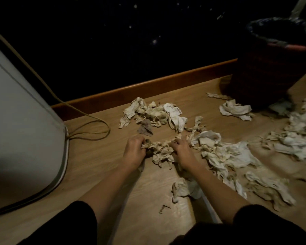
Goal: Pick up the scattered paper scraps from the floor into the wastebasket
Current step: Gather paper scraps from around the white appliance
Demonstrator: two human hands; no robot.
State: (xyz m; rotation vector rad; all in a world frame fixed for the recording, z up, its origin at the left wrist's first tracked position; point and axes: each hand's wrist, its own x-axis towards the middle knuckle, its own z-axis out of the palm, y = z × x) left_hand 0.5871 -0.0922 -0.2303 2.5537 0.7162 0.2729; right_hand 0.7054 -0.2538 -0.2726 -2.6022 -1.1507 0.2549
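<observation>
Crumpled paper scraps lie scattered over the wooden floor (99,167). My left hand (133,152) and my right hand (182,154) both grip a bunch of crumpled scraps (160,150) lying on the floor between them. More scraps sit in a pile behind my hands (154,113), to the right (224,156) and at the far right (300,137). The dark woven wastebasket (265,71) with a black liner stands at the back right, well away from both hands.
A white appliance (19,131) fills the left side, with a yellowish cable (88,133) looping on the floor beside it. A wooden skirting board (148,87) runs along the dark wall. One scrap (184,189) lies under my right forearm.
</observation>
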